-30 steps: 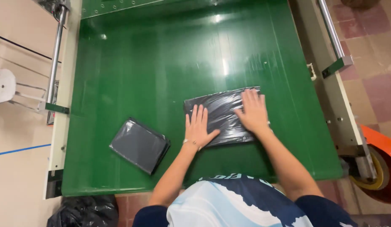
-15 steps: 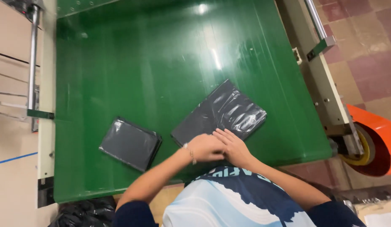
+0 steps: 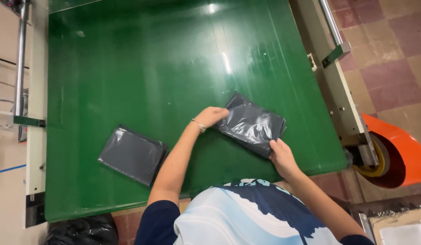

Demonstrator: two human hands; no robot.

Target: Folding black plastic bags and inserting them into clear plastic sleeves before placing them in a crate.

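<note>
A dark grey plastic-wrapped packet [image 3: 252, 124] lies tilted on the green belt [image 3: 142, 68] near its front right. My left hand [image 3: 211, 116] grips the packet's left corner. My right hand [image 3: 281, 155] holds its near right corner. A second grey flat packet [image 3: 132, 155] rests on the belt to the left, apart from both hands.
The belt's metal side frames run along the left [image 3: 37, 90] and right [image 3: 330, 81]. An orange wheel guard [image 3: 394, 152] sits at the right. A black bag [image 3: 81, 230] lies on the floor at the lower left. Tiled floor is at the upper right.
The hands went from pressing flat on the packet to meeting at its near edge, then spread to grip its two ends. The packet has turned on the belt.
</note>
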